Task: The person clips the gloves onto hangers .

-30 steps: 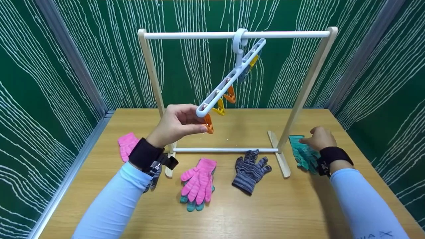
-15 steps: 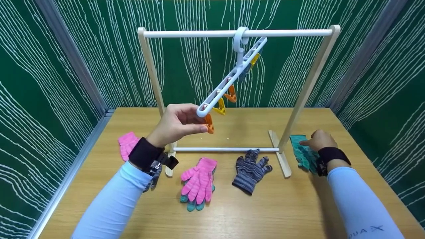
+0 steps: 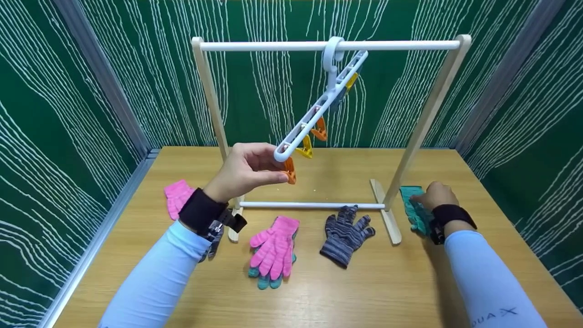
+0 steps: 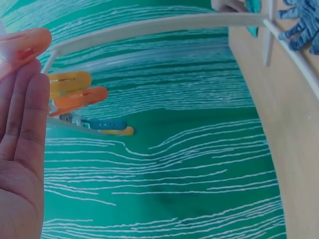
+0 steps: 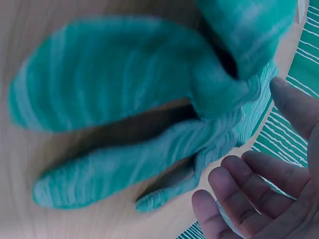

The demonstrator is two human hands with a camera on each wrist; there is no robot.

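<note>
My left hand [image 3: 243,169] pinches an orange clothes peg [image 3: 290,171] at the near end of a pale plastic clip hanger [image 3: 329,95]. The hanger hooks over the rack's top rail and slants toward me. In the left wrist view, the peg [image 4: 27,45] sits at the fingertips, with yellow, orange and blue pegs beyond. At the right, my right hand [image 3: 438,195] is at a teal knit glove [image 3: 413,210] lying on the table. The right wrist view shows the fingers loosely bent and the thumb [image 5: 294,102] close by the glove's cuff, holding nothing.
A wooden rack with a white top rail [image 3: 273,46] stands mid-table. In front lie a pink glove [image 3: 275,246] over a teal one [image 3: 265,281] and a grey striped glove [image 3: 345,237]. Another pink glove [image 3: 176,196] and a dark glove [image 3: 217,241] are partly behind my left arm.
My right hand has come slightly lower and nearer the teal glove. The left hand keeps its pinch on the orange peg. The whole head view has shifted a little.
</note>
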